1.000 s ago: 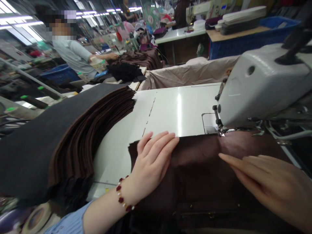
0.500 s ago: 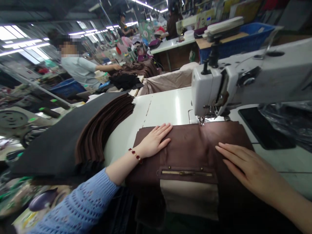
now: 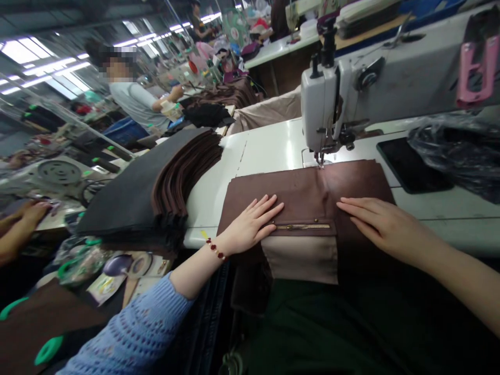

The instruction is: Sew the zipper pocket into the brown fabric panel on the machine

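A brown fabric panel lies on the sewing machine's white table, its far edge under the needle and presser foot. Set into it is a brass zipper, with a beige pocket cloth hanging below over the table's front edge. My left hand rests flat on the panel left of the zipper, fingers spread, thumb by the zipper's left end. On the panel's right part lies my right hand, fingers stretched out and close together. Neither hand grasps anything.
The sewing machine head stands beyond the panel. A dark phone and crumpled clear plastic lie to the right. Stacked dark panels are at left. Pink-handled snips sit on the machine arm. Co-workers are nearby.
The camera view has tilted downward and shifted. The panel extends farther from me under the needle, and my left hand sits closer to the zipper. A co-worker's hands now show at far left.
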`<state>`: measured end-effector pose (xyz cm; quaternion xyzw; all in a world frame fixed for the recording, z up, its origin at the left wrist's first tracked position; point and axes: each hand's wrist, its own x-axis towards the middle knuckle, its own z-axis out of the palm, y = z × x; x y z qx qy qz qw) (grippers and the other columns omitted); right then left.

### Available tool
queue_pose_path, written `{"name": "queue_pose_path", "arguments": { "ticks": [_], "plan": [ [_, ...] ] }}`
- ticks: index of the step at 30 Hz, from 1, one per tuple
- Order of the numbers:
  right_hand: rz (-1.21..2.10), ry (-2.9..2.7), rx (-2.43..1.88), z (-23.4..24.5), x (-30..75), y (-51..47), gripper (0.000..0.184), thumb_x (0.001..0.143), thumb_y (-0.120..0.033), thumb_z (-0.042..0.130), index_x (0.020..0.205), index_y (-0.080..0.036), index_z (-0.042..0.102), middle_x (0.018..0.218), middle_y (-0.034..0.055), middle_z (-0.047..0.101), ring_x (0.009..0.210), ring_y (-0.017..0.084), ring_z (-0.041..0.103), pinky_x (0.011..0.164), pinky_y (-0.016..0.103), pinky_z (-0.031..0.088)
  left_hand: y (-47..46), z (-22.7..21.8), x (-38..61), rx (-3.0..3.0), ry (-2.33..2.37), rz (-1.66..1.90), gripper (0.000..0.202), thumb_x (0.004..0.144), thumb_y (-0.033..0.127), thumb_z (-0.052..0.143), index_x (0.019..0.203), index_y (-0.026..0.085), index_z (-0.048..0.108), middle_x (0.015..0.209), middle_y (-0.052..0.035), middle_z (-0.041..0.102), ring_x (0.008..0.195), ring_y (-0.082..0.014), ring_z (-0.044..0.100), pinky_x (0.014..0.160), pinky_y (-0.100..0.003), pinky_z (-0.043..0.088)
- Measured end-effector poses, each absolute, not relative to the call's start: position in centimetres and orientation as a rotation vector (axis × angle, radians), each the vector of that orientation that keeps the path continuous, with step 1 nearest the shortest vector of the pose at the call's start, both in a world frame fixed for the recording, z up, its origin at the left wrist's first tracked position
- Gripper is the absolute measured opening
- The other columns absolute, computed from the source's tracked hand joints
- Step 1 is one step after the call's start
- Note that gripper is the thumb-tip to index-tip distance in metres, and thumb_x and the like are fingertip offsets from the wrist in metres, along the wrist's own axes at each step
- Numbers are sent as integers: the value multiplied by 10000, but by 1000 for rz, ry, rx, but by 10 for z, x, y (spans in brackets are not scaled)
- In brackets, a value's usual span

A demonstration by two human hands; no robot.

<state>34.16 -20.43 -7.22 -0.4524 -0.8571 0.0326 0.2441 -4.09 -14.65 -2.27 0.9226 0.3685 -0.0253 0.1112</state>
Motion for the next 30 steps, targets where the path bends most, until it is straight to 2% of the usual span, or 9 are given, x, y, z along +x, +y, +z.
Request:
{"name": "queue_pose_path", "arguments": {
  "ticks": [3, 5, 8, 10, 13, 16, 22, 26, 30],
  "plan": [
    [111, -2377, -1190, -70, 342, -215, 447, 1031, -186, 459, 1465, -244, 547, 1457, 65, 617, 1273, 237, 607, 1069, 463, 524, -150, -21, -44, 2719, 1098, -58, 563, 1106, 428, 356, 1644, 283, 268, 1742, -57, 176, 1622, -285, 130, 1324, -558, 142],
    [124, -2382, -1175, -68, 341, -221, 397, 1025, -188, 471, 1394, -232, 609, 1420, 73, 641, 1243, 247, 624, 1040, 471, 538, -158, -15, -35, 2704, 1075, 2, 547, 1095, 314, 374, 1632, 247, 299, 1732, -74, 221, 1620, -278, 145, 1326, -564, 150],
    [166, -2308, -1208, -63, 338, -225, 344, 1016, -192, 482, 1308, -208, 664, 1363, 86, 676, 1217, 250, 643, 1032, 469, 547, -181, -9, -7, 2653, 975, 187, 544, 1048, 172, 386, 1590, 209, 367, 1695, -74, 330, 1601, -210, 240, 1327, -462, 253],
    [184, -2257, -1226, -60, 334, -225, 404, 997, -140, 463, 1351, -207, 645, 1385, 83, 670, 1246, 240, 635, 1066, 460, 536, -196, -13, 17, 2626, 966, 352, 487, 1056, 222, 440, 1542, 207, 430, 1648, -79, 419, 1558, -197, 348, 1299, -415, 340],
    [222, -2293, -1137, -54, 327, -222, 555, 927, -24, 420, 1406, -222, 620, 1434, 60, 653, 1301, 216, 618, 1126, 449, 504, -211, -28, 45, 2658, 1024, 544, 407, 1049, 363, 550, 1425, 206, 547, 1487, -96, 602, 1412, -230, 548, 1253, -441, 417],
    [253, -2315, -1087, -49, 323, -219, 508, 904, -24, 446, 1291, -227, 704, 1363, 58, 701, 1267, 224, 647, 1118, 460, 517, -215, -41, 58, 2693, 1073, 627, 330, 1043, 362, 569, 1333, 209, 605, 1368, -86, 686, 1294, -221, 639, 1231, -448, 440],
    [273, -2367, -1067, -47, 310, -216, 390, 981, -237, 573, 1361, -213, 657, 1393, 78, 683, 1284, 239, 641, 1112, 439, 523, -225, -46, 44, 2762, 1083, 536, 465, 1043, 352, 554, 1476, 196, 486, 1544, -88, 556, 1472, -224, 485, 1296, -476, 332],
    [274, -2335, -1094, -56, 301, -216, 346, 995, -233, 551, 1311, -195, 686, 1366, 86, 699, 1260, 249, 659, 1097, 448, 530, -232, -49, 35, 2750, 1122, 526, 465, 1052, 351, 532, 1480, 180, 472, 1574, -99, 520, 1508, -218, 434, 1297, -453, 332],
    [273, -2281, -1125, -50, 307, -229, 336, 1010, -272, 544, 1313, -219, 678, 1335, 73, 715, 1217, 241, 675, 1056, 418, 543, -235, -50, 39, 2749, 1184, 514, 565, 1022, 427, 586, 1517, 189, 450, 1544, -112, 545, 1484, -253, 464, 1291, -484, 338]
  ]
}}
